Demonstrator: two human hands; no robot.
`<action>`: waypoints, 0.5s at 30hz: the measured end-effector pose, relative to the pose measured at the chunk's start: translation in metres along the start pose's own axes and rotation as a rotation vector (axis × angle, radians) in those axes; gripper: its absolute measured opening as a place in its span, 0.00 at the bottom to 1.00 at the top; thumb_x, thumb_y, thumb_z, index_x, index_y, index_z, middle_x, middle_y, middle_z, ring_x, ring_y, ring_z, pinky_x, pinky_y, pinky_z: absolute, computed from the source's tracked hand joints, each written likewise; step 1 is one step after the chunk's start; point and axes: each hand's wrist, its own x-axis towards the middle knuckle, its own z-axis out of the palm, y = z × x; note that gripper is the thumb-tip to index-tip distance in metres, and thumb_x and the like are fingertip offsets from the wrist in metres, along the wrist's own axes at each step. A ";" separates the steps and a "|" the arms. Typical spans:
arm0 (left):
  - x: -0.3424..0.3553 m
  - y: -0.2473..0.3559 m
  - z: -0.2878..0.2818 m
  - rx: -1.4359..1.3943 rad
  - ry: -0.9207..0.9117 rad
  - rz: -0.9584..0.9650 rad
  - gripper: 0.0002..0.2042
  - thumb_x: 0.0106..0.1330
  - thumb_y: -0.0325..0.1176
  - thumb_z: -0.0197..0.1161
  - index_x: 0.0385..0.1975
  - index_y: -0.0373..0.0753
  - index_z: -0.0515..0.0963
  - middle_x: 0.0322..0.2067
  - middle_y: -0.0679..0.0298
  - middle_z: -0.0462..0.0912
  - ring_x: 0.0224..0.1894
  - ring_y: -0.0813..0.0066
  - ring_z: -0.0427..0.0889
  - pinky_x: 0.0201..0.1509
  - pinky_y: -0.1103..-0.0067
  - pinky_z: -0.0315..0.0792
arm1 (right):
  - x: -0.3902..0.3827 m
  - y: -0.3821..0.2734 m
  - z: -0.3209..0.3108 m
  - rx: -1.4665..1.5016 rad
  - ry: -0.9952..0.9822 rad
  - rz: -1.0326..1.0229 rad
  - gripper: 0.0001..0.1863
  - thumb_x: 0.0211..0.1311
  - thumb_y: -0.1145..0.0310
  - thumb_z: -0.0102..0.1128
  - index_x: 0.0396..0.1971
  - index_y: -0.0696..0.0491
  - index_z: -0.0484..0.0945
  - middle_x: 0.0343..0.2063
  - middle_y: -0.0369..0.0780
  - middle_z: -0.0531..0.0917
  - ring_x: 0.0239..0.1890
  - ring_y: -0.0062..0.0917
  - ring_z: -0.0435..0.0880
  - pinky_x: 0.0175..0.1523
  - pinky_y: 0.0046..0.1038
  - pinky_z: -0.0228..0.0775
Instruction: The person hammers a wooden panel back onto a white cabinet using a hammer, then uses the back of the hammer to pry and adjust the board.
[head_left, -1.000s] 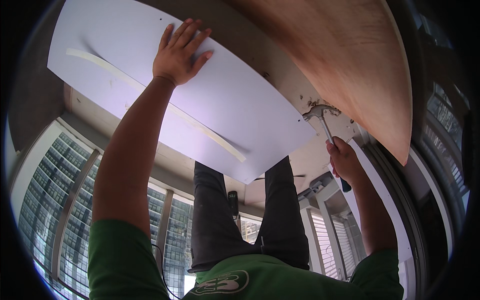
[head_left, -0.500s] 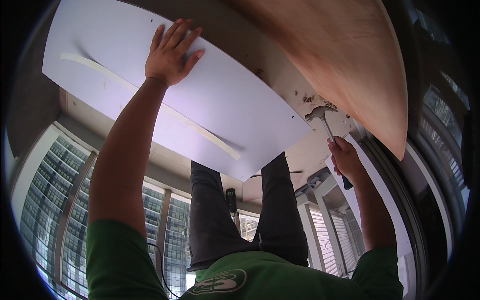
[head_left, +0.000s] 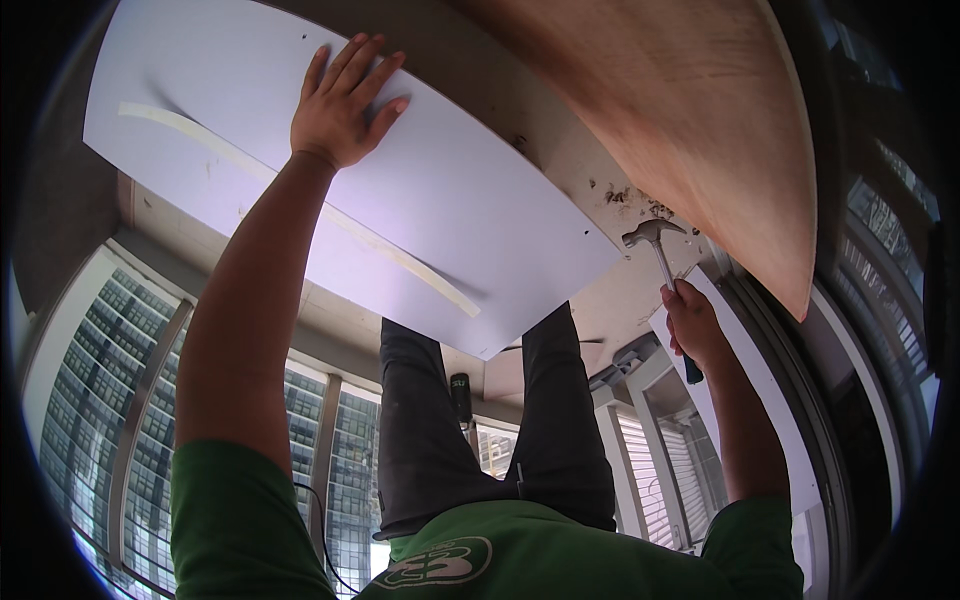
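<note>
A wide white panel spans the view in front of my legs, with a pale strip along it that curls up at its ends. My left hand lies flat on the panel, fingers spread and fingertips close to its far edge. Small dark holes show near the panel's corners. My right hand is wrapped round the dark handle of a claw hammer. The hammer's metal head points up and away, just right of the panel's right corner and apart from it.
A large brown wooden board stands at the far right. Crumbs of debris lie on the floor between it and the panel. Another white panel leans by the right wall. Windows fill the left, and a dark cylinder stands between my legs.
My right hand and the hammer have shifted slightly to the right and a little nearer, away from the panel's corner. My left hand has stayed in place on the panel.
</note>
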 end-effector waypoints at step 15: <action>-0.001 -0.002 0.002 0.016 0.007 -0.001 0.26 0.74 0.58 0.51 0.69 0.61 0.68 0.72 0.71 0.64 0.76 0.72 0.58 0.80 0.60 0.47 | 0.006 -0.001 -0.004 0.015 0.030 -0.029 0.13 0.77 0.58 0.48 0.32 0.49 0.70 0.13 0.32 0.69 0.09 0.18 0.66 0.14 0.25 0.59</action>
